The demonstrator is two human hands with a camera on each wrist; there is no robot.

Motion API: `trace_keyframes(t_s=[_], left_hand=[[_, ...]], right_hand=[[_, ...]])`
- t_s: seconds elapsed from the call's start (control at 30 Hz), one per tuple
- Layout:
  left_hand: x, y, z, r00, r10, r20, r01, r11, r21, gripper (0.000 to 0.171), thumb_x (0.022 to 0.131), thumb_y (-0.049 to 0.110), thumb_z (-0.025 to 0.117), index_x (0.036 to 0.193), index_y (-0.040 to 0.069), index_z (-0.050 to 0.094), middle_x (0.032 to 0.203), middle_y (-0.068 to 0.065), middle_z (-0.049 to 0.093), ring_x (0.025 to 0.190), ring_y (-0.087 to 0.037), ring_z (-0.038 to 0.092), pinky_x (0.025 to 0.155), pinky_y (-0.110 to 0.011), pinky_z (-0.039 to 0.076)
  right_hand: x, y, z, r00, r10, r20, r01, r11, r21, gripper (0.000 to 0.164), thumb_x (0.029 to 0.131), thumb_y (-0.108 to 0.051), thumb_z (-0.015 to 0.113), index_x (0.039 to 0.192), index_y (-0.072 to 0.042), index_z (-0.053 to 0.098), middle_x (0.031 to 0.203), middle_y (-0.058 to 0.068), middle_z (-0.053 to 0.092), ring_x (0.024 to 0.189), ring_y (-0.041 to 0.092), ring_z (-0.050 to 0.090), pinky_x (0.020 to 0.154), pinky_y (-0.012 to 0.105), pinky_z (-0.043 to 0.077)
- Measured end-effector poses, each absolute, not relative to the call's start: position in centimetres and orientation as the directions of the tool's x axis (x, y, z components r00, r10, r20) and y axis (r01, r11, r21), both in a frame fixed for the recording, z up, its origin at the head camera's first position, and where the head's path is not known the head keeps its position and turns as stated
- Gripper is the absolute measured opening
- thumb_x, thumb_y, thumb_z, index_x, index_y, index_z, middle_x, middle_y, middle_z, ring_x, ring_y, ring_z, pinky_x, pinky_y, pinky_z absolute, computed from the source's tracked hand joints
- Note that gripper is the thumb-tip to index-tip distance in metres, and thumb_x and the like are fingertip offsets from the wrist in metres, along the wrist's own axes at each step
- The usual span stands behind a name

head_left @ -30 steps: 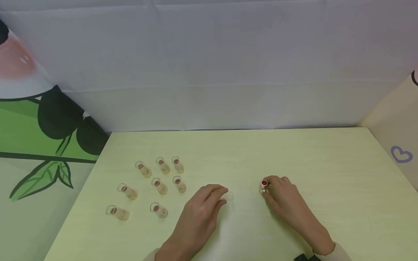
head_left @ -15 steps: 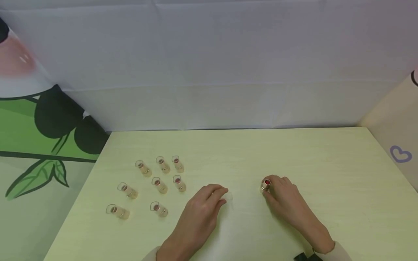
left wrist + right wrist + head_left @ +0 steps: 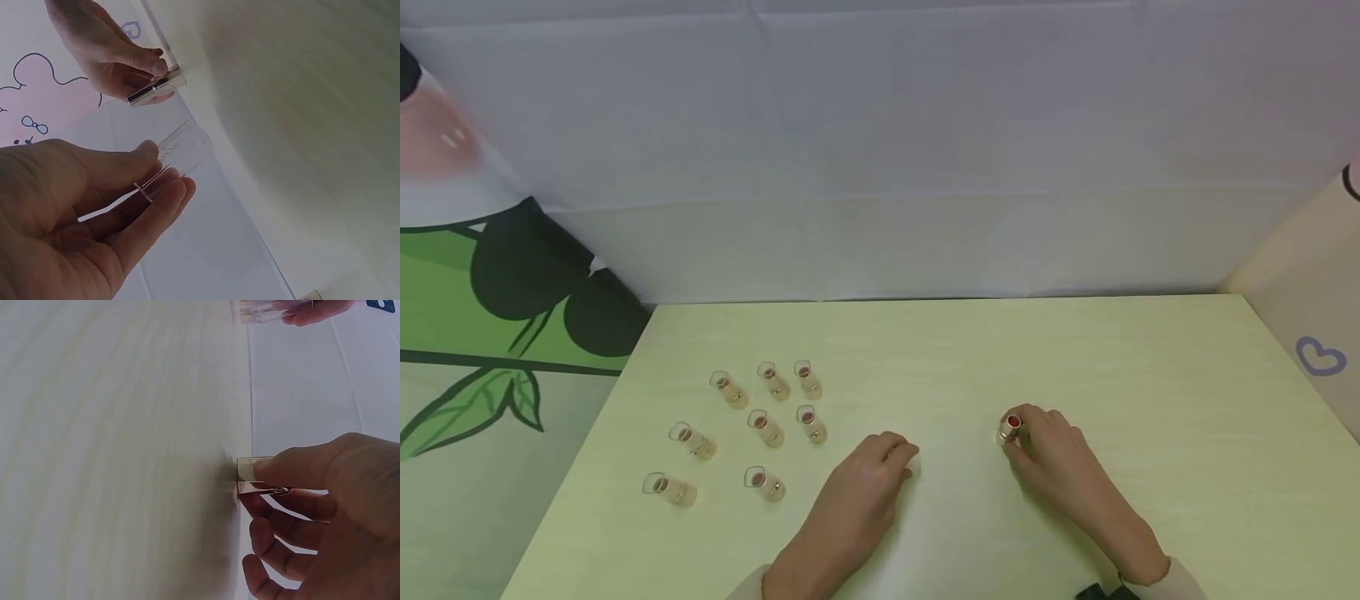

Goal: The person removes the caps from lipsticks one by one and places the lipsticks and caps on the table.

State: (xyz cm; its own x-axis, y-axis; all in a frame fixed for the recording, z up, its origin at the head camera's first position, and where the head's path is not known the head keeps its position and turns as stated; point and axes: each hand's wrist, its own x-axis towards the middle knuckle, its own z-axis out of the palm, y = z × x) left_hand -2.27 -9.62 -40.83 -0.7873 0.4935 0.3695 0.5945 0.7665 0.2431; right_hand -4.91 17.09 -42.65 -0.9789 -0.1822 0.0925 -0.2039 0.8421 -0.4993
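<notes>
My left hand (image 3: 859,492) pinches a clear lipstick cap (image 3: 190,149) between thumb and fingers, close over the table; the head view mostly hides this cap behind the fingers. To its right, my right hand (image 3: 1058,458) holds an uncapped lipstick (image 3: 1011,423) between thumb and index finger. Its gold tube is upright with its base right at the tabletop, and red shows in its top. In the right wrist view the other fingers of that hand hang loosely curled below the lipstick base (image 3: 247,486).
Several capped lipsticks (image 3: 767,431) stand upright in loose rows on the left side of the pale wooden table (image 3: 1112,358). A white cloth wall (image 3: 880,242) rises along the back edge, with printed panels at both sides. A dark object (image 3: 1092,592) lies by the right sleeve.
My left hand has dipped slightly toward me, and the cap's end that showed past its fingertips is now mostly hidden. The lipstick top in my right hand has tipped slightly right.
</notes>
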Motion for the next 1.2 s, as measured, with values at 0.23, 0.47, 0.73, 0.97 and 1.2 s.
trace_keyframes(t_s=[0.23, 0.47, 0.73, 0.97, 1.2], left_hand=[[-2.4, -9.7, -41.4, -0.791, 0.503, 0.347, 0.59, 0.778, 0.216, 0.021, 0.087, 0.004, 0.082, 0.106, 0.008, 0.075, 0.105, -0.001, 0.07, 0.097, -0.016, 0.068, 0.081, -0.027, 0.062], [-2.4, -9.6, -41.7, -0.796, 0.513, 0.321, 0.587, 0.784, 0.204, 0.021, 0.087, 0.003, 0.081, 0.106, 0.009, 0.074, 0.105, -0.002, 0.07, 0.097, -0.017, 0.068, 0.078, -0.027, 0.062], [-2.5, -9.6, -41.6, -0.791, 0.519, 0.325, 0.592, 0.783, 0.19, 0.022, 0.087, 0.004, 0.081, 0.107, 0.009, 0.073, 0.106, -0.001, 0.07, 0.095, -0.017, 0.068, 0.078, -0.026, 0.061], [-2.6, -9.7, -41.7, -0.8, 0.515, 0.308, 0.586, 0.783, 0.21, 0.021, 0.087, 0.005, 0.081, 0.106, 0.01, 0.073, 0.105, -0.001, 0.07, 0.093, -0.017, 0.067, 0.077, -0.026, 0.061], [-2.8, -9.8, -41.8, -0.793, 0.523, 0.313, 0.595, 0.777, 0.206, 0.021, 0.087, 0.003, 0.081, 0.105, 0.01, 0.072, 0.103, -0.001, 0.07, 0.09, -0.018, 0.067, 0.075, -0.026, 0.06]], right_hand=[[-4.9, 17.1, -42.7, -0.981, -0.178, 0.083, -0.195, 0.84, -0.507, 0.018, 0.091, -0.01, 0.078, 0.103, -0.016, 0.067, 0.093, -0.007, 0.071, 0.089, 0.016, 0.055, 0.076, 0.041, 0.046], [-5.0, 17.1, -42.7, -0.98, -0.18, 0.087, -0.199, 0.837, -0.509, 0.019, 0.091, -0.01, 0.079, 0.104, -0.017, 0.067, 0.092, -0.006, 0.071, 0.088, 0.016, 0.054, 0.075, 0.038, 0.044], [-5.1, 17.3, -42.9, -0.978, -0.185, 0.094, -0.207, 0.843, -0.496, 0.022, 0.089, -0.009, 0.08, 0.102, -0.02, 0.066, 0.085, -0.008, 0.071, 0.088, 0.018, 0.054, 0.073, 0.039, 0.043], [-5.2, 17.5, -43.3, -0.976, -0.181, 0.122, -0.218, 0.855, -0.47, 0.021, 0.089, -0.011, 0.079, 0.098, -0.025, 0.066, 0.097, -0.01, 0.07, 0.102, 0.03, 0.061, 0.083, 0.054, 0.047], [-5.2, 17.7, -43.8, -0.967, -0.2, 0.158, -0.25, 0.86, -0.444, 0.021, 0.089, -0.014, 0.08, 0.1, -0.025, 0.067, 0.114, -0.001, 0.071, 0.112, 0.037, 0.06, 0.084, 0.06, 0.049]])
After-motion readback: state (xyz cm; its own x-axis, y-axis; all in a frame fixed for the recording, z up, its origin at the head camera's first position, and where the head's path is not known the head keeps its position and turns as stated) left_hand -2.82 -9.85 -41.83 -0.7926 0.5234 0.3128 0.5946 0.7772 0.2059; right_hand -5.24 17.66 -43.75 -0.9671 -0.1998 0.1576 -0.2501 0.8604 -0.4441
